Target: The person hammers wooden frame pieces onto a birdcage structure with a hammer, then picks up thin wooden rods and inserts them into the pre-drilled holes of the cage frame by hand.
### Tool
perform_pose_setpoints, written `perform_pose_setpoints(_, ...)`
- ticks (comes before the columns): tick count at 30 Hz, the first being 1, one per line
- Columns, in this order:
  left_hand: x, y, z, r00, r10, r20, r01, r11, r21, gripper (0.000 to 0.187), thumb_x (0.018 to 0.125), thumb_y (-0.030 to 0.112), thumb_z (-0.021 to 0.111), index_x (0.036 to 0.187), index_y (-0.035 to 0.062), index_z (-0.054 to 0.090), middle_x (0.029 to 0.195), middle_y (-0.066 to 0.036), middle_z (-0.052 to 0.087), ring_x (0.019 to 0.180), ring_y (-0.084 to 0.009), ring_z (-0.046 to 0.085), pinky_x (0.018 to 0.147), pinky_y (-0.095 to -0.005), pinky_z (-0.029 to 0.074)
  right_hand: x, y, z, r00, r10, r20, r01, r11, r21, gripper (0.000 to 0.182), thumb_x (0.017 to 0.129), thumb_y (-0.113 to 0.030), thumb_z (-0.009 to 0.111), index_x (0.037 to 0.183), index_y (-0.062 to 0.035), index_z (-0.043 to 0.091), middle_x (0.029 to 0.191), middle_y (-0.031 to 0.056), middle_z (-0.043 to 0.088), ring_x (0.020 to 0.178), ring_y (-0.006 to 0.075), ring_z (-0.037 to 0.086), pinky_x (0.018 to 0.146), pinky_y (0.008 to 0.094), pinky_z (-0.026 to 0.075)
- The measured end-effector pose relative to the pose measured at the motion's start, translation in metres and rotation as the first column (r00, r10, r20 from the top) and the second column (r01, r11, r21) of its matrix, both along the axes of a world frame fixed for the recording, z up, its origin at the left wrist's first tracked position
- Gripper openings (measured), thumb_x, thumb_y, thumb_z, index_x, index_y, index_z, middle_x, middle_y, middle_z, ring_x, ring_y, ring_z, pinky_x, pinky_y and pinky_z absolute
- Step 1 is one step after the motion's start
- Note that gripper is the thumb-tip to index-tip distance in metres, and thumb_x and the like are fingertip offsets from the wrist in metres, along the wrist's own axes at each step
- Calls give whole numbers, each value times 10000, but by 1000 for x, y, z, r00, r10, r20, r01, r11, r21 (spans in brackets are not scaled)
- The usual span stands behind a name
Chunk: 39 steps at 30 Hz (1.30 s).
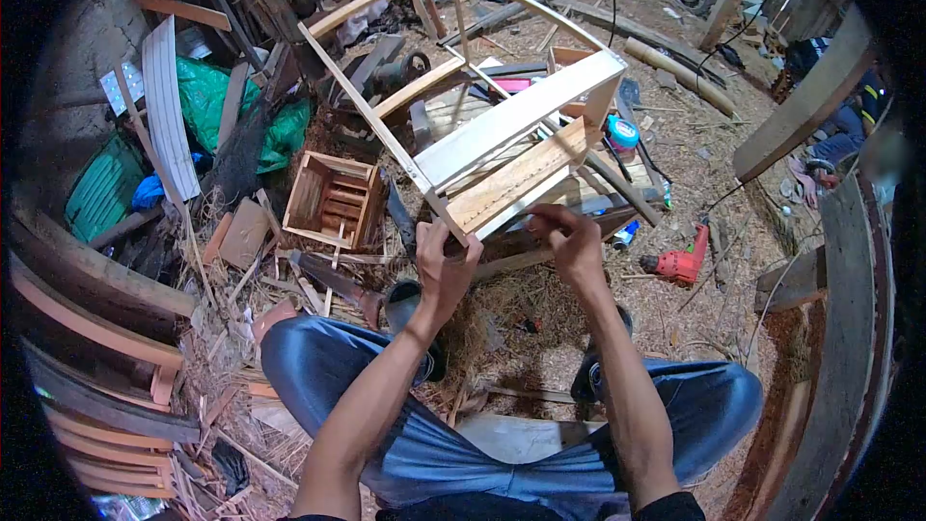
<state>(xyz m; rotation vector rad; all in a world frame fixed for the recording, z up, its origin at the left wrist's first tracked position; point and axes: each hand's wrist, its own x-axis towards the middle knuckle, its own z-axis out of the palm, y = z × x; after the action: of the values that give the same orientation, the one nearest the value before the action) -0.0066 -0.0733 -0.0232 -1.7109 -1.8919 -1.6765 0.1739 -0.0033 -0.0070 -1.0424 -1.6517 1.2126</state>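
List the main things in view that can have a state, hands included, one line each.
Wooden frame, joined up, open between its rails
Left hand, gripping the frame's near corner
Right hand, fingers bent beside the frame; grip unclear
Wooden box, open, partitions showing
Red power tool, lying on the ground, unheld
Green sheeting, crumpled

Blue trousers (323, 376) with paler knees, black short sleeves (672, 507), bare forearms (381, 415), dark footwear (585, 384)

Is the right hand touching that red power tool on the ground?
Apart. The head view shows littered ground between the right hand and the red power tool.
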Motion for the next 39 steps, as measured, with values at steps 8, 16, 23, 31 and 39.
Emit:
perform_pose_setpoints(8, -4, 2, -25, 999, 7, 51, -5, 999, -44, 258, 679, 28, 673, 933, 17, 631, 887, -131, 634, 879, -316, 573, 783, -393, 478, 17, 23, -12, 946, -75, -314, -24, 954, -300, 220, 934, -68, 550, 1143, -2, 546, 915, 106, 670, 752, 148, 630, 640, 282, 507)
perform_pose_setpoints(16, -7, -3, -34, 999, 20, 25, -16, 990, -142, 265, 753, 108, 700, 981, -11, 636, 900, -144, 678, 789, -264, 660, 713, -349, 509, 10, 24, 1, 982, 1, -187, -41, 977, -211, 203, 912, -105, 599, 1086, -2, 605, 892, 88, 670, 748, 130, 638, 629, 258, 508)
perform_pose_setpoints(23, -17, -8, -20, 986, -146, 75, 160, 961, -226, 360, 677, 150, 830, 981, 48, 668, 992, -115, 663, 939, -313, 607, 820, -394, 481, -11, 12, 15, 979, 198, -53, -205, 951, -230, 190, 867, -19, 606, 1041, -16, 684, 947, 67, 709, 847, 105, 641, 759, 236, 504)
perform_pose_setpoints(31, -18, -9, -20, 987, -139, 79, 152, 969, -193, 395, 661, 114, 825, 1014, 55, 660, 1027, -122, 650, 966, -318, 601, 813, -383, 492, -43, -10, 6, 982, 158, -105, -170, 978, -121, 140, 846, -20, 622, 970, 19, 673, 897, 92, 705, 822, 123, 648, 742, 253, 507)
perform_pose_setpoints(39, -23, -10, -27, 988, -146, 50, 153, 968, -198, 401, 692, 120, 802, 1050, 33, 642, 993, -126, 665, 929, -256, 649, 772, -344, 509, -58, -28, -5, 941, 41, -335, -108, 977, -186, 129, 868, -78, 625, 913, 33, 672, 741, 53, 672, 696, 110, 618, 634, 268, 507)
